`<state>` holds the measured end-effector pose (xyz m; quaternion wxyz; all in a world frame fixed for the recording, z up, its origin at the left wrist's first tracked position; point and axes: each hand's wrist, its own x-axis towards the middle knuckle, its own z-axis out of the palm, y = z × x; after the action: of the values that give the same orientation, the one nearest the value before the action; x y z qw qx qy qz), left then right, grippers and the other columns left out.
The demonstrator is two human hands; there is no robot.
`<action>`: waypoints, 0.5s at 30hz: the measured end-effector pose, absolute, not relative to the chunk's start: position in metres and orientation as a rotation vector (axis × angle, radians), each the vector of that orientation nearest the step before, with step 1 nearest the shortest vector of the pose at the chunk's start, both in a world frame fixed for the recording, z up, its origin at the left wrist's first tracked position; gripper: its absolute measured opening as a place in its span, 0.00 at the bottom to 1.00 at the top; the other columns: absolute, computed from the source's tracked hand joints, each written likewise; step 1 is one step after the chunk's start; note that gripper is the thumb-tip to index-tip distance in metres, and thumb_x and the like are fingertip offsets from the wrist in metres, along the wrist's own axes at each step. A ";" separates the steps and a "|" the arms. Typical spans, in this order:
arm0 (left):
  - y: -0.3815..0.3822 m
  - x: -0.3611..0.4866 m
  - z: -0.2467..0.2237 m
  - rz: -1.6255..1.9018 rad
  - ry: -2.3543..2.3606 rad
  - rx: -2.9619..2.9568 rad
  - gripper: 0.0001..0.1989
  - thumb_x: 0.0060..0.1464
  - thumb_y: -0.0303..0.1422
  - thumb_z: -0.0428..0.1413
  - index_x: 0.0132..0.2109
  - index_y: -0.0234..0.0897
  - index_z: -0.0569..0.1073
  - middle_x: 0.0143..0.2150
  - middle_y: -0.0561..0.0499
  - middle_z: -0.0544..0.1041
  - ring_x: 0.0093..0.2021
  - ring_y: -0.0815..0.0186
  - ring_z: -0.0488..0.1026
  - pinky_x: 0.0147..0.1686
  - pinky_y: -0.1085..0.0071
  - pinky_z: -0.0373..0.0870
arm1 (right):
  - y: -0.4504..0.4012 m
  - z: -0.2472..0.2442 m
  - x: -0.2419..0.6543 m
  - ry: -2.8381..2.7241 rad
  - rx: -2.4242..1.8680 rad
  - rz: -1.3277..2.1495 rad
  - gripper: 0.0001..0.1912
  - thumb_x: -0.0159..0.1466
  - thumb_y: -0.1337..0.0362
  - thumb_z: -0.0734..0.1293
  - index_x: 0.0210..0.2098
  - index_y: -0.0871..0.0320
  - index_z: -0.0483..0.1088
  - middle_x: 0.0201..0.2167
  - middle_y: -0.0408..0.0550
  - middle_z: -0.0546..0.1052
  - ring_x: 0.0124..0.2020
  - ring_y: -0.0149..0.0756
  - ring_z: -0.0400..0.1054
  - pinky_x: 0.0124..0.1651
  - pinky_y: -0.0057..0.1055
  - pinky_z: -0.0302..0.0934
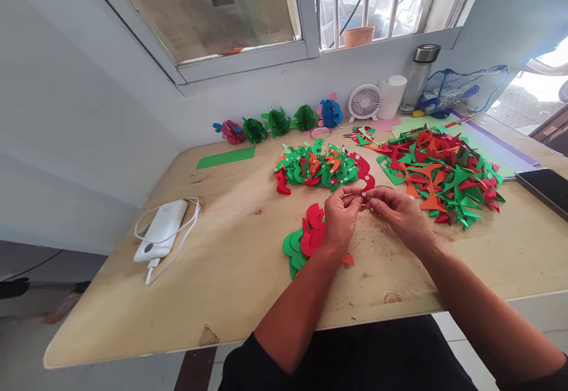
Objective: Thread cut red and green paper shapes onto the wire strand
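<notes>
My left hand (341, 216) and my right hand (403, 213) meet just above the table, fingertips pinched together. Between them is a small red paper cutout with a white square on it, mostly hidden by the fingers. Just beyond the fingertips lie curved red cutouts (364, 166) with small white squares. They adjoin a heap of green, red and orange curved cutouts (310, 166), many also bearing white squares. Partly behind my left forearm sits a stack of plain red pieces (314, 231) and green pieces (293, 248).
Paper scraps (437, 172) are heaped at right, near a phone (548, 187). Folded paper figures (278, 122), a small fan (364, 103), a white cylinder (393, 96) and a glass bottle (417, 83) line the wall. A power bank (162, 230) with cable lies left.
</notes>
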<state>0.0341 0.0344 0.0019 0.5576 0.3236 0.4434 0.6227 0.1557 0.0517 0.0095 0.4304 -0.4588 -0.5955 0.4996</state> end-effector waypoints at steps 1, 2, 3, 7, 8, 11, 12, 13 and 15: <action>0.034 0.034 0.002 1.463 1.055 0.764 0.10 0.45 0.32 0.61 0.35 0.34 0.71 0.29 0.50 0.79 0.32 0.65 0.78 0.35 0.70 0.74 | 0.052 0.009 0.156 -1.490 -1.149 1.250 0.15 0.53 0.54 0.68 0.32 0.59 0.74 0.24 0.44 0.73 0.22 0.27 0.61 0.23 0.25 0.56; 0.034 0.034 0.002 1.454 1.068 0.763 0.10 0.45 0.32 0.61 0.35 0.34 0.71 0.30 0.50 0.79 0.33 0.65 0.78 0.35 0.70 0.74 | 0.052 0.009 0.156 -1.495 -1.152 1.253 0.15 0.53 0.54 0.68 0.32 0.59 0.74 0.24 0.45 0.74 0.22 0.27 0.61 0.23 0.26 0.56; 0.034 0.034 0.002 1.445 1.081 0.764 0.09 0.46 0.31 0.61 0.35 0.34 0.71 0.30 0.50 0.79 0.33 0.65 0.78 0.35 0.70 0.74 | 0.052 0.009 0.156 -1.500 -1.155 1.253 0.14 0.53 0.54 0.68 0.32 0.60 0.74 0.24 0.45 0.74 0.22 0.27 0.61 0.23 0.26 0.56; 0.033 0.034 0.002 1.441 1.095 0.773 0.10 0.45 0.32 0.61 0.35 0.34 0.71 0.30 0.50 0.79 0.33 0.65 0.78 0.37 0.69 0.74 | 0.053 0.005 0.156 -1.513 -1.162 1.230 0.14 0.54 0.55 0.68 0.32 0.59 0.75 0.25 0.46 0.76 0.22 0.28 0.62 0.24 0.27 0.57; 0.033 0.034 0.002 1.446 1.095 0.774 0.10 0.45 0.32 0.61 0.35 0.34 0.71 0.30 0.49 0.79 0.32 0.65 0.78 0.38 0.68 0.74 | 0.053 0.004 0.156 -1.518 -1.159 1.218 0.14 0.54 0.55 0.67 0.32 0.59 0.75 0.25 0.46 0.76 0.22 0.29 0.63 0.24 0.27 0.58; 0.033 0.034 0.002 1.446 1.106 0.785 0.09 0.46 0.32 0.61 0.35 0.34 0.71 0.30 0.49 0.79 0.33 0.64 0.78 0.38 0.68 0.74 | 0.055 -0.001 0.156 -1.552 -1.152 1.169 0.12 0.55 0.56 0.66 0.32 0.58 0.75 0.24 0.45 0.75 0.26 0.32 0.67 0.27 0.28 0.60; 0.033 0.035 0.002 1.444 1.114 0.791 0.09 0.46 0.31 0.60 0.35 0.34 0.71 0.30 0.50 0.79 0.33 0.64 0.78 0.38 0.68 0.74 | 0.055 -0.002 0.157 -1.567 -1.153 1.152 0.12 0.56 0.57 0.66 0.32 0.58 0.75 0.24 0.45 0.75 0.27 0.33 0.68 0.28 0.29 0.61; 0.033 0.035 0.002 1.442 1.122 0.798 0.08 0.47 0.30 0.60 0.35 0.34 0.71 0.30 0.50 0.79 0.33 0.64 0.78 0.38 0.68 0.74 | 0.055 -0.003 0.157 -1.583 -1.158 1.139 0.11 0.56 0.57 0.66 0.32 0.58 0.75 0.25 0.45 0.75 0.28 0.33 0.68 0.29 0.29 0.61; 0.033 0.035 0.002 1.441 1.141 0.814 0.05 0.48 0.28 0.58 0.35 0.34 0.70 0.30 0.50 0.79 0.33 0.65 0.78 0.37 0.69 0.74 | 0.055 -0.004 0.157 -1.609 -1.169 1.120 0.11 0.57 0.58 0.65 0.33 0.58 0.75 0.27 0.46 0.76 0.28 0.34 0.69 0.30 0.30 0.62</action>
<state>0.0348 0.0331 0.0023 0.5359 0.3418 0.4793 0.6052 0.1573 0.0554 -0.0038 0.4163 -0.4658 -0.6408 0.4463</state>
